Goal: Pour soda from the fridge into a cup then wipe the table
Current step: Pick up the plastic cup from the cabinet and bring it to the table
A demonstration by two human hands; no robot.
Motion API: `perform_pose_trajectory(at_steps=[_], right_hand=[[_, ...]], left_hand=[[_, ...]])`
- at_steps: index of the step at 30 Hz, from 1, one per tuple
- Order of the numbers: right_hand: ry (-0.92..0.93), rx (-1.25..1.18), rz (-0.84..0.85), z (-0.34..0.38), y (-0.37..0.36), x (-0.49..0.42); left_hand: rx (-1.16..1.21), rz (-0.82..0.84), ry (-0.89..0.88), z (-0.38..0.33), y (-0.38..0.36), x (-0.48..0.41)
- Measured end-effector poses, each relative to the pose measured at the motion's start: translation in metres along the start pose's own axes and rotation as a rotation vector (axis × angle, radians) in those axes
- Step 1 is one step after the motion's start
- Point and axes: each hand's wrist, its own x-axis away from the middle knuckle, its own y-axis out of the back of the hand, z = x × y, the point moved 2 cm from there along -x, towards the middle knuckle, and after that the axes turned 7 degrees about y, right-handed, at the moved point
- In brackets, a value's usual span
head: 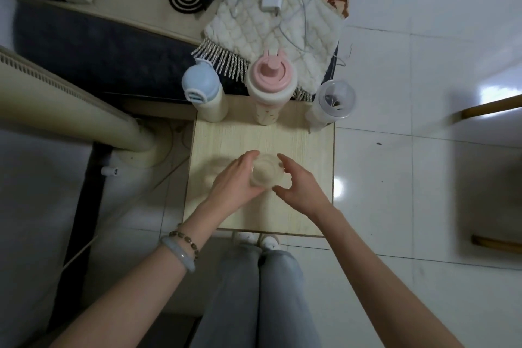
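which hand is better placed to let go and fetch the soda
Right, probably. The left hand wraps the clear cup, steadying it on the table; the right hand only flanks it, grip unclear, so it frees easiest.

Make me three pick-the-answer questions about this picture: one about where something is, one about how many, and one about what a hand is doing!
1. Where is the cup?
A) on the floor
B) at the middle of the table
C) on the bed

2. How many bottles stand at the table's far edge?
A) one
B) three
C) five

3. What is the left hand doing?
A) lying flat on the table
B) holding a cloth
C) curling round the cup

Answers:
1 B: the cup shows mid-table, between the left hand and the right hand.
2 B: there is a blue-lid bottle, a pink-lid bottle and a clear bottle.
3 C: its fingers wrap the cup's side.
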Motion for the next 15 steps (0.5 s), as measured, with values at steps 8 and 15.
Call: perform_pose_trajectory(at_steps=[8,15], right_hand=[[0.002,-0.125,-0.069,0.084,0.067,0.07],[0.0,-0.283,-0.262,0.149,0.131,0.146]], left_hand=[[0.059,0.017,-0.108,-0.056,0.081,0.065],[0.347,0.048,-0.239,-0.121,0.142,0.12]])
